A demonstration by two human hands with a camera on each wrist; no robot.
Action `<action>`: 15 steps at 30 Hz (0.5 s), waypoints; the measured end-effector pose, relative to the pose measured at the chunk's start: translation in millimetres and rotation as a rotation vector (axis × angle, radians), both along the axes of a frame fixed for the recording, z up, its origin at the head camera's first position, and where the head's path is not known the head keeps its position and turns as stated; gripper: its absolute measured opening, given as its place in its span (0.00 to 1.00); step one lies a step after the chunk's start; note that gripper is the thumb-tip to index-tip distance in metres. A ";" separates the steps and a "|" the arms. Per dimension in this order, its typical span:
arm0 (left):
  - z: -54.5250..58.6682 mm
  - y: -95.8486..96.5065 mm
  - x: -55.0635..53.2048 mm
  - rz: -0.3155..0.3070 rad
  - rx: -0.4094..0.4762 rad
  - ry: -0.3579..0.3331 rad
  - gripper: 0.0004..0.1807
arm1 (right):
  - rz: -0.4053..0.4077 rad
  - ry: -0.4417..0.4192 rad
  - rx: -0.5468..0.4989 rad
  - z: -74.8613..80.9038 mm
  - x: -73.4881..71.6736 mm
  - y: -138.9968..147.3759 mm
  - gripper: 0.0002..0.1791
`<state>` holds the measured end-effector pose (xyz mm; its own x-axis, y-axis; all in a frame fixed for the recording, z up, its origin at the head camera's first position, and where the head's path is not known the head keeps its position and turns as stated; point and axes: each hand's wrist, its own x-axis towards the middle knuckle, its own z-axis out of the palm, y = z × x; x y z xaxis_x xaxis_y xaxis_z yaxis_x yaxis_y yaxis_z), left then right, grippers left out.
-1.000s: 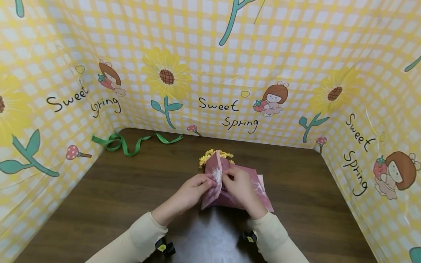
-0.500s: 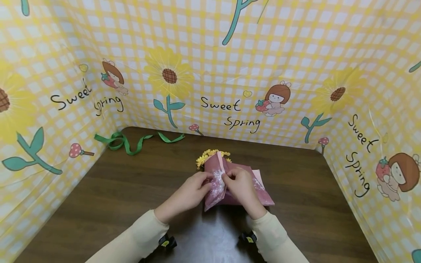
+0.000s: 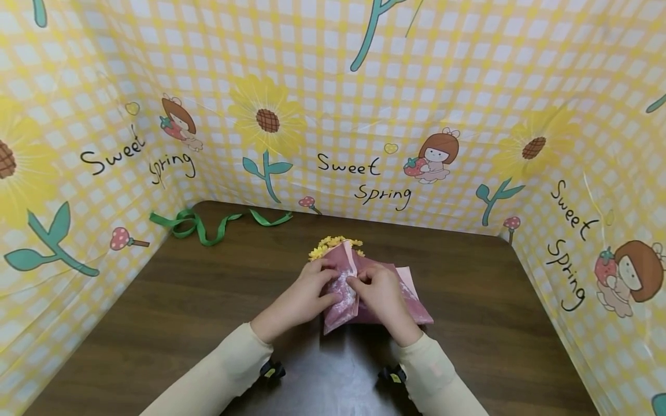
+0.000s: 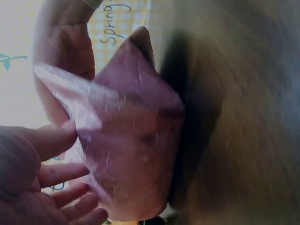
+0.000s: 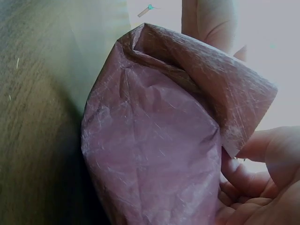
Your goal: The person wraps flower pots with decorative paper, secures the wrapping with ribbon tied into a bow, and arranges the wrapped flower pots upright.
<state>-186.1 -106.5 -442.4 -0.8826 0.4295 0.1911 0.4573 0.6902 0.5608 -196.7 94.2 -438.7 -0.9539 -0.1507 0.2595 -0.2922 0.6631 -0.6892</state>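
A bunch of yellow flowers [image 3: 324,248] lies in mauve wrapping paper [image 3: 340,316] in the middle of the table; its stems are hidden. My right hand [image 3: 384,294] pinches the folded paper edge between thumb and forefinger, a grip also visible in the right wrist view. On the left side of the fold, my left hand [image 3: 303,296] rests its fingers against the paper. Its fingers are extended and spread in the left wrist view, touching the paper [image 4: 131,164] without curling round it. To the right, another paper flap spreads with a pale pink inner side.
Green ribbon [image 3: 161,220] lies loosely curled at the back left of the dark wooden table [image 3: 229,283]. A yellow checked cloth [image 3: 338,104] with printed flowers and figures walls the table at the back and both sides.
The left paper flap has been folded over to the right and lies flatter. My left hand has shifted from pinching the flap to resting spread on it. The right hand keeps its pinch.
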 end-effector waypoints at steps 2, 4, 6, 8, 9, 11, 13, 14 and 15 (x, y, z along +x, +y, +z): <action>0.0 -0.7 -1.4 -0.021 -0.001 -0.002 0.28 | 0.002 0.012 0.010 -0.3 -0.4 -0.4 0.15; 0.1 -1.3 -2.1 -0.051 -0.004 -0.018 0.32 | 0.003 0.015 0.009 -0.8 -0.8 -0.6 0.14; -0.1 -1.8 -2.2 -0.083 -0.019 -0.044 0.35 | 0.006 0.019 0.007 -1.4 -1.3 -0.7 0.14; 0.1 -2.3 -1.6 -0.112 -0.051 -0.067 0.37 | 0.011 0.017 0.002 -2.4 -2.0 -0.2 0.14; 0.5 -2.5 -1.1 -0.124 -0.069 -0.074 0.37 | 0.014 0.015 0.000 -2.7 -2.1 -0.1 0.14; 1.1 -2.8 -0.2 -0.143 -0.105 -0.086 0.36 | 0.022 0.011 -0.006 -3.2 -2.9 0.6 0.14; 1.4 -3.0 0.8 -0.150 -0.134 -0.086 0.35 | 0.031 0.003 -0.015 -3.3 -3.7 1.4 0.14; 1.7 -2.8 1.8 -0.142 -0.147 -0.074 0.35 | 0.035 -0.004 -0.019 -3.0 -3.7 1.7 0.14; 1.7 -2.6 3.0 -0.125 -0.150 -0.045 0.35 | 0.039 -0.012 -0.024 -3.0 -3.8 1.8 0.13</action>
